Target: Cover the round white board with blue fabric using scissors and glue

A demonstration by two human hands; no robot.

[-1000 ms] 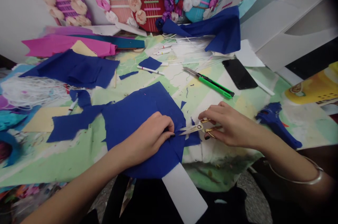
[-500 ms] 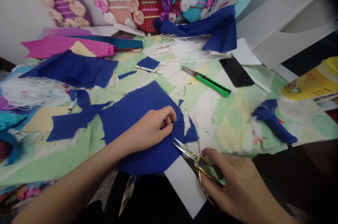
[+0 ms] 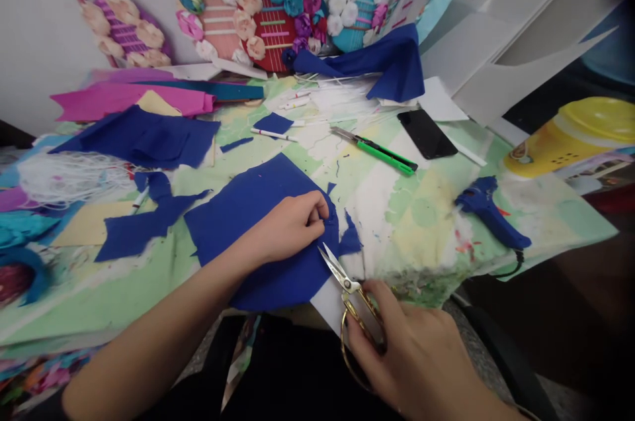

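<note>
A large piece of blue fabric (image 3: 262, 202) lies at the front of the table, over a white card (image 3: 331, 298) that sticks out below it. My left hand (image 3: 300, 222) rests on the fabric with fingers curled and closed at its puckered right edge. In my right hand (image 3: 417, 348) are gold-handled scissors (image 3: 347, 285), their blades slightly apart and pointing up-left at the fabric, just below my left fingers. Whether the blades touch the cloth I cannot tell. A small torn blue scrap (image 3: 350, 235) lies right of the fabric.
Beyond the fabric lie a green utility knife (image 3: 381, 153), a black phone (image 3: 425, 134) and a marker (image 3: 274, 135). A blue glue gun (image 3: 493, 212) and a yellow container (image 3: 570, 136) stand to the right. Folded blue cloth (image 3: 143, 133) and white string (image 3: 74, 176) lie left. Flower-decorated guitar shapes (image 3: 272, 24) lean behind.
The scissors have turned to point more upward, and their blades are closer together. My left hand keeps its place on the fabric. The whole view has shifted somewhat.
</note>
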